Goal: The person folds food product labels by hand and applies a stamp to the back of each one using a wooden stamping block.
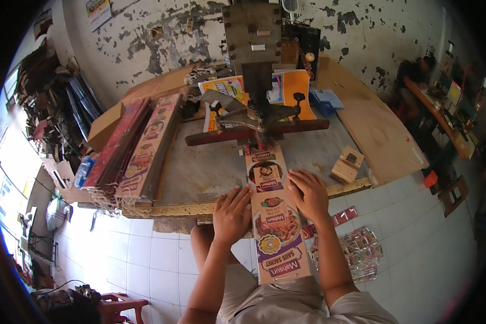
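Observation:
A long printed cardboard panel (275, 202) with food pictures reaches from my lap across the table's front edge. Its far end lies beneath the red crossbar (302, 126) of an upright metal press (254, 46). My left hand (233, 213) rests along the panel's left edge, palm down with fingers stretched forward. On the opposite edge lies my right hand (309, 195), its fingers also extended and flat. Neither hand wraps around the panel. Where the panel meets the press, the contact is partly hidden by the bar.
Stacks of similar panels (150, 143) and red strips (115, 146) lie on the table's left. A small wooden block (348, 164) sits to the right of the panel. Printed sachets (351, 251) cover the floor below. Another person (413, 75) sits at a bench far right.

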A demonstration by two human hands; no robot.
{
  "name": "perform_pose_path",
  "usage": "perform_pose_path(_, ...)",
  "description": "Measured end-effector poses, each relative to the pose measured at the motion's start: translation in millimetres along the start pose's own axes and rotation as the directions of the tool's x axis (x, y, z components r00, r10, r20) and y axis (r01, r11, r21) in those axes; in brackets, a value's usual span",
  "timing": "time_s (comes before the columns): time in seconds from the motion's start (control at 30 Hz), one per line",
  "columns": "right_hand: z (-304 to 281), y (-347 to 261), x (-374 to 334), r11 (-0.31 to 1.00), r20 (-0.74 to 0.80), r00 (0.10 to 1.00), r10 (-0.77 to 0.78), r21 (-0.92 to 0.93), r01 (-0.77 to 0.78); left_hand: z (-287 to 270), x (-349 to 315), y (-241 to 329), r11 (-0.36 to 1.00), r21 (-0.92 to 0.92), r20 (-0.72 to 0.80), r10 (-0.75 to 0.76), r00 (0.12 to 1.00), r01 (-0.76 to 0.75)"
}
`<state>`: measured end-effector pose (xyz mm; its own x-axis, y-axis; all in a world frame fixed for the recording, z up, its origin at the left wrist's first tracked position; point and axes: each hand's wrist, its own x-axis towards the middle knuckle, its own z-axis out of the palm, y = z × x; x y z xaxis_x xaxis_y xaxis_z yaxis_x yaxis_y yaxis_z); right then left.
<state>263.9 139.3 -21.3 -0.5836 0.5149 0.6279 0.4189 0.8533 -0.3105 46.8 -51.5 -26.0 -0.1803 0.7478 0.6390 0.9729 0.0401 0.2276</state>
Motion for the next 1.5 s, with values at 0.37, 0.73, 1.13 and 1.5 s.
perform_pose_path(0.37,-3.0,-1.9,-2.9,1.0,-0.057,0.998,-0.006,0.025,0.007,-2.3,-1.4,4.5,0.996,-0.086,-0.01,-0.034,0.999,0.033)
perform_pose_path(0.73,-5.4,2.8,-18.7,0.985,-0.042,0.998,-0.046,0.162,0.052,2.2,-3.2,5.4,0.985,-0.128,0.034,-0.115,0.993,0.118)
perform_pose_path(1.13,-72.4,64.6,-40.4,0.962,-0.216,0.961,0.174,-0.171,-0.213,21.0,-28.1,11.5,0.996,0.025,-0.12,-0.08,0.99,0.083)
perform_pose_path(1.5,-77.2,67.6,-29.6,0.965,-0.28,0.924,0.261,0.069,-0.252,25.7,-27.9,8.8,0.996,0.058,-0.109,-0.06,0.992,0.067)
